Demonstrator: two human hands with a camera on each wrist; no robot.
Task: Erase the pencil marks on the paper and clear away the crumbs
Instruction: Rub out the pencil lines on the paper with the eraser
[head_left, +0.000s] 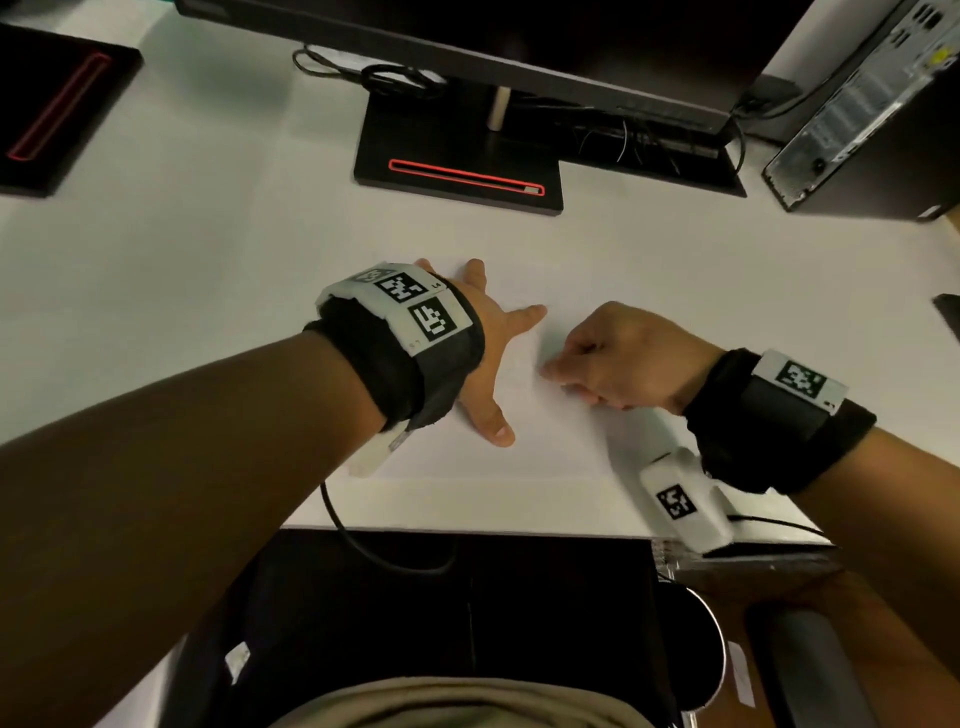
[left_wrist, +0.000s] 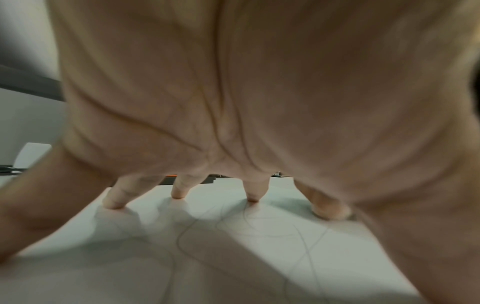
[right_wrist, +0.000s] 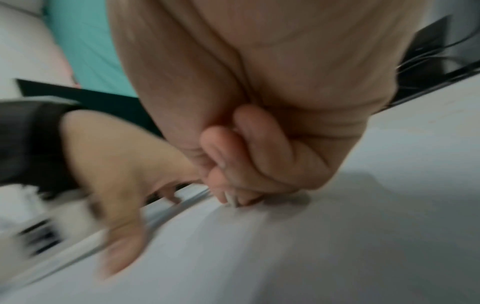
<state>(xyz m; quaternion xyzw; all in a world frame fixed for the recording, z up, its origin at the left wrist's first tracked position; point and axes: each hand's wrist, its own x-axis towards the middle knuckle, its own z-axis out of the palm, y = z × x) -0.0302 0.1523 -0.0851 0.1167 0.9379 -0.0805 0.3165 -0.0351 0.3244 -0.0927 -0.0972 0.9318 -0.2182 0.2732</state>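
Observation:
A white sheet of paper (head_left: 545, 447) lies on the white desk, and faint curved pencil lines (left_wrist: 246, 226) show on it in the left wrist view. My left hand (head_left: 493, 343) lies spread on the sheet, its fingertips (left_wrist: 179, 192) pressing the paper down. Just to its right, my right hand (head_left: 602, 358) is curled, its fingertips pinching a small white eraser (right_wrist: 232, 199) whose end touches the paper. Most of the eraser is hidden inside the fingers. No crumbs can be made out in these blurred views.
A black monitor base (head_left: 457, 171) with a red stripe stands behind the paper, with cables (head_left: 384, 75) behind it. Another black base (head_left: 57, 109) sits far left and a computer tower (head_left: 872, 114) far right. The desk's front edge (head_left: 467, 530) runs close below the hands.

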